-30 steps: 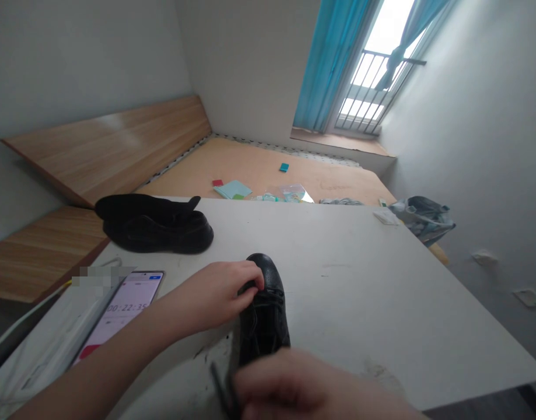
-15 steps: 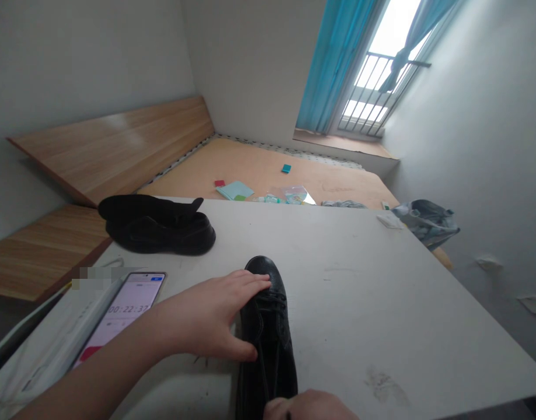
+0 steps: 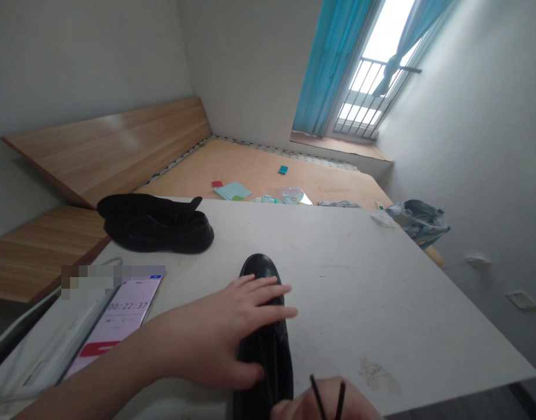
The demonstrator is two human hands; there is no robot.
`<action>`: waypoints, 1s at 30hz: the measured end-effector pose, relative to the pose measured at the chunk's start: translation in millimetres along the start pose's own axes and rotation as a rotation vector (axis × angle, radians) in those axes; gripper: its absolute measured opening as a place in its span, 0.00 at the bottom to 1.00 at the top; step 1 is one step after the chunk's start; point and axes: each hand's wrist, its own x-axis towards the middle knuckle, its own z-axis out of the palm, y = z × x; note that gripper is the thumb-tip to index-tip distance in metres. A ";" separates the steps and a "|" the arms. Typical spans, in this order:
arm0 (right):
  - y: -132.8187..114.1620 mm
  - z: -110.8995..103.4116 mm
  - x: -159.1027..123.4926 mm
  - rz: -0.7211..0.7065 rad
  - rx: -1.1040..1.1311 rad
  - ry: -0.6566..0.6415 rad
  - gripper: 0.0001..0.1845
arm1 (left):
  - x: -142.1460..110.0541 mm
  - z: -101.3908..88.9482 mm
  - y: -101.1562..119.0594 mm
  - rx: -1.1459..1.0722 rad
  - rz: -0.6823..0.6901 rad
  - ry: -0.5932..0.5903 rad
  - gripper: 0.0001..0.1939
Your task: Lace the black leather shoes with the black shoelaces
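A black lace-up shoe (image 3: 259, 265) stands on the white table, its toe pointing away from me. My left hand (image 3: 233, 332) lies across its upper, fingers spread over the lacing and reaching past the far side, the thumb on the near part. At the bottom edge my right hand (image 3: 333, 402) is closed on the shoelaces (image 3: 340, 398), with two dark ends sticking up above the fingers. The heel end of the shoe is cut off by the frame and partly covered by the hands.
Other black footwear (image 3: 158, 230) sits at the table's far left. A phone (image 3: 123, 321) showing a running timer lies left of my forearm beside a white box. Behind the table (image 3: 359, 291), a bed (image 3: 250, 160) holds small packets. A bag (image 3: 421, 221) hangs at the right corner.
My left hand opened from a grip near the toe and slid across the upper with fingers spread. My right hand moved slightly right, and the lace ends now show above it.
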 end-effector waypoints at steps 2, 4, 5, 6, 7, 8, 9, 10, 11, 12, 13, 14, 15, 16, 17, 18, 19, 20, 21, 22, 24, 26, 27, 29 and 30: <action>-8.8 4.3 1.6 -0.099 0.164 0.111 0.31 | -0.1 -0.5 12.2 -0.116 0.129 -0.050 0.22; -20.5 3.4 0.0 -0.198 0.266 0.256 0.26 | 0.6 -0.1 21.0 -0.185 0.164 -0.045 0.11; -26.3 1.0 -1.1 -0.233 0.264 0.304 0.23 | 1.3 0.5 23.5 -0.185 0.150 -0.014 0.08; -31.2 -2.5 -2.0 -0.265 0.228 0.355 0.21 | 2.2 1.1 24.6 -0.168 0.124 0.031 0.07; -35.1 -6.7 -2.5 -0.297 0.161 0.404 0.19 | 3.3 1.7 24.6 -0.144 0.093 0.082 0.07; -37.7 -11.5 -2.3 -0.340 0.071 0.455 0.17 | 4.6 2.2 23.6 -0.128 0.061 0.131 0.09; -39.2 -16.7 -1.4 -0.383 -0.036 0.511 0.16 | 6.0 2.6 22.0 -0.124 0.026 0.172 0.11; -39.7 -22.0 0.2 -0.420 -0.150 0.572 0.15 | 7.4 2.8 19.9 -0.135 -0.008 0.208 0.12; -39.5 -27.3 2.5 -0.446 -0.246 0.630 0.14 | 8.7 3.1 17.6 -0.157 -0.043 0.238 0.13; -38.8 -32.3 5.4 -0.451 -0.310 0.669 0.13 | 10.0 3.4 15.1 -0.185 -0.075 0.263 0.13; -37.9 -36.9 8.9 -0.433 -0.337 0.686 0.12 | 11.2 4.0 12.4 -0.217 -0.099 0.283 0.13; -36.9 -40.8 12.7 -0.405 -0.339 0.689 0.11 | 12.5 4.9 9.4 -0.255 -0.115 0.297 0.14; -35.9 -43.9 16.8 -0.368 -0.327 0.684 0.10 | 14.0 6.2 6.2 -0.304 -0.124 0.309 0.14; -34.9 -46.2 20.9 -0.327 -0.313 0.677 0.12 | 15.8 7.8 2.8 -0.368 -0.127 0.318 0.15; -33.8 -47.9 25.0 -0.281 -0.299 0.668 0.15 | 17.9 9.6 -0.6 -0.448 -0.127 0.321 0.15; -32.5 -48.8 28.9 -0.231 -0.286 0.649 0.18 | 20.3 11.6 -3.7 -0.545 -0.124 0.321 0.16; -30.9 -49.4 32.6 -0.176 -0.269 0.616 0.22 | 23.1 13.6 -6.5 -0.645 -0.119 0.317 0.17; -29.0 -49.6 35.8 -0.121 -0.254 0.567 0.23 | 26.0 15.6 -8.7 -0.735 -0.114 0.310 0.18; -26.8 -49.6 38.7 -0.074 -0.243 0.515 0.22 | 28.9 17.4 -10.2 -0.805 -0.110 0.302 0.19; -24.4 -49.5 41.2 -0.046 -0.239 0.474 0.21 | 31.6 18.9 -11.2 -0.853 -0.108 0.294 0.20; -19.5 -49.0 44.9 -0.047 -0.237 0.445 0.19 | 35.9 21.2 -11.5 -0.889 -0.109 0.291 0.20; -14.7 -48.1 46.7 -0.080 -0.230 0.433 0.18 | 37.8 22.2 -10.7 -0.891 -0.105 0.309 0.21; -12.3 -47.5 46.9 -0.092 -0.227 0.417 0.17 | 37.8 22.2 -10.2 -0.894 -0.103 0.322 0.20; -7.4 -46.2 45.9 -0.093 -0.242 0.379 0.17 | 36.2 21.4 -9.6 -0.874 -0.095 0.361 0.20; -4.9 -45.7 44.8 -0.087 -0.256 0.375 0.16 | 35.1 20.7 -9.5 -0.835 -0.091 0.397 0.19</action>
